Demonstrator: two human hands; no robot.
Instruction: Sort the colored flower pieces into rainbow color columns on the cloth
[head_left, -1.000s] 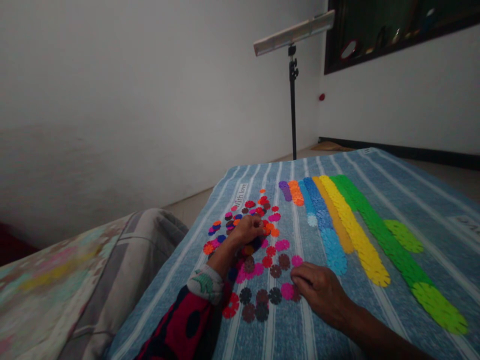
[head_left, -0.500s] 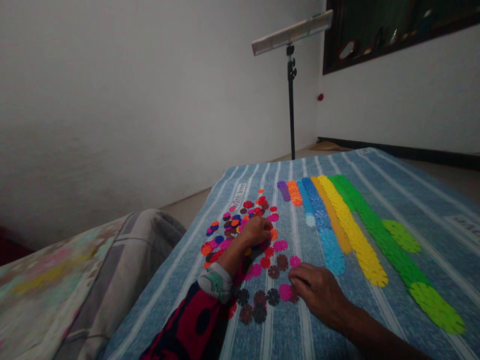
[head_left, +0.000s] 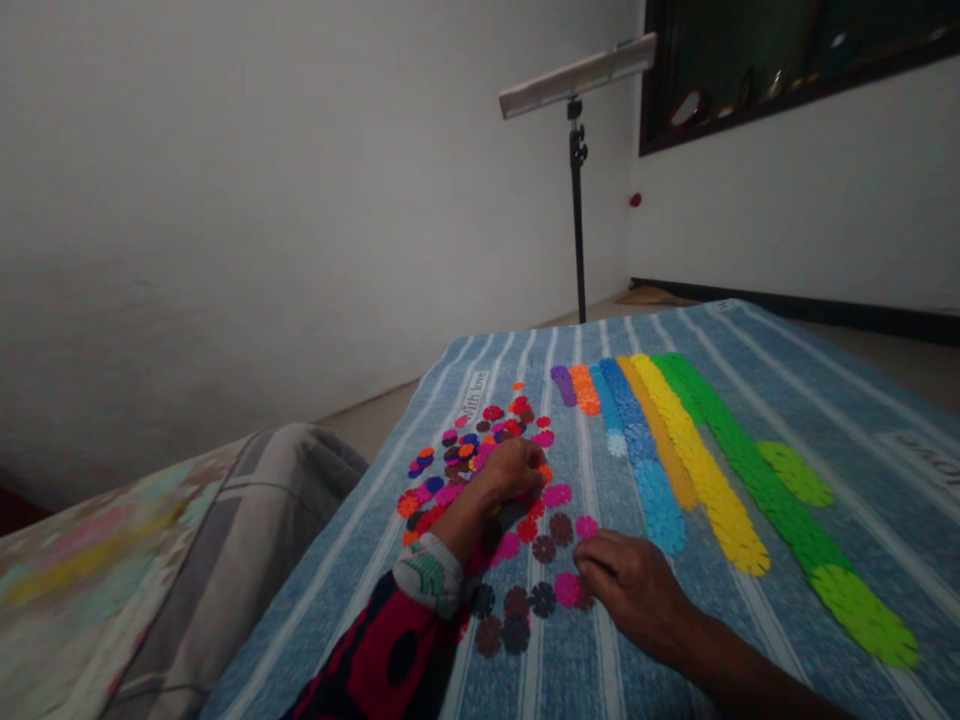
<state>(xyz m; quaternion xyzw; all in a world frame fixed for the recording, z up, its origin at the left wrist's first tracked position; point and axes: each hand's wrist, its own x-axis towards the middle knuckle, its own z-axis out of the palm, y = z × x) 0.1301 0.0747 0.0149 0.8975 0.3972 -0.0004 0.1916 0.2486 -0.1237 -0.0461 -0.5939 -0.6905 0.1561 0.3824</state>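
Loose notched plastic discs in pink, red, orange, brown and dark blue lie in a scattered heap on a striped blue cloth (head_left: 300, 640). Over the right side of that heap is my left hand (head_left: 511, 470), fingers curled and pinched downward beside an orange disc (head_left: 547, 472). My right hand (head_left: 634, 585) rests closer to me, its fingers curled together. A pink disc (head_left: 586, 526) lies at its fingertips, and another pink disc (head_left: 567, 590) sits just left of its thumb. Whatever either hand pinches is hidden by the fingers.
Overlapping discs form colour rows to the right: purple (head_left: 562, 386), orange (head_left: 585, 390), blue (head_left: 637, 435), yellow (head_left: 712, 480) and green (head_left: 750, 465). Brown and black discs (head_left: 515, 633) lie near my left sleeve. A lamp stand (head_left: 577, 220) rises behind the cloth; a draped bed (head_left: 150, 560) is at left.
The whole view has shifted slightly, with the scene sitting a little lower and further left. Both hands stay in about the same places over the cloth.
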